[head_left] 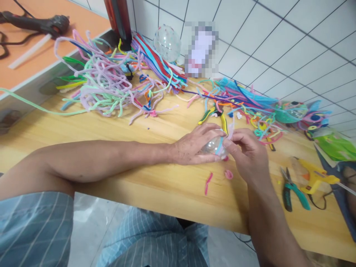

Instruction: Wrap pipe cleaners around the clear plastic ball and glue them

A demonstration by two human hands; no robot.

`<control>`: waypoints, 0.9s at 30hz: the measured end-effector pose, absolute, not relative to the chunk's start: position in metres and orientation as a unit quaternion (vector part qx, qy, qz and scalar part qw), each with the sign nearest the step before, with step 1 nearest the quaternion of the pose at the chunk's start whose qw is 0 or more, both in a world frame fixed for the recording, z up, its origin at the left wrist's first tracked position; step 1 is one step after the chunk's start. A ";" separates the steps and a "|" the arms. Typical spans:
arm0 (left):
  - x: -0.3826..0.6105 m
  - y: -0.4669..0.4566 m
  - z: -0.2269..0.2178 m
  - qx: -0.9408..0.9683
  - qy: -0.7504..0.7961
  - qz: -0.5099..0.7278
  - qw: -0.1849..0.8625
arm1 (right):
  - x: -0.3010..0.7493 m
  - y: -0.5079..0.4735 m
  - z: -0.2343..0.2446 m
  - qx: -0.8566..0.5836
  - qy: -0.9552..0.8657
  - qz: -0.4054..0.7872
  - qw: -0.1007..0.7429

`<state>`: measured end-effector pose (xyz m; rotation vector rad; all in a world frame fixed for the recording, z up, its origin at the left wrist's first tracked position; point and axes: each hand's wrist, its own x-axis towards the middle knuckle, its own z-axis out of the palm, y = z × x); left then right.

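A clear plastic ball (211,145) with a light blue band and a pale purple strip rests low over the wooden table. Around its left side my left hand (191,144) is closed, steadying it. On the other side my right hand (246,150) pinches a pale purple pipe cleaner (231,128) against the ball's edge. Its lower end is hidden by the fingers. Just in front lie a small pink coil (228,174) and a short pink pipe cleaner piece (208,183). Yellow-and-black pliers (207,115) are right behind the ball, partly covered by my hands.
Tangled pipe cleaners (105,81) heap up at the left, bundles (158,63) behind. Teal-handled pliers (294,191) and a yellow glue gun (314,176) lie at right. A second clear ball (167,42) stands by the tiled wall (278,44). A black glue gun (39,24) lies upper left.
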<state>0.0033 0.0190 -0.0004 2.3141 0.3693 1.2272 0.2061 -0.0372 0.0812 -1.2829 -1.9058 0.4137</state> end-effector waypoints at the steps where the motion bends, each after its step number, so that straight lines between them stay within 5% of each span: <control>1: 0.003 0.019 -0.001 0.848 0.134 0.451 0.243 | 0.206 -0.037 0.082 -0.505 -0.753 0.160 0.390; 13: 0.003 0.018 -0.001 0.857 0.139 0.442 0.228 | 0.207 -0.036 0.080 -0.516 -0.738 0.171 0.401; 27: 0.007 0.016 0.001 0.838 0.118 0.479 0.233 | 0.185 -0.041 0.053 -0.516 -0.620 0.321 0.497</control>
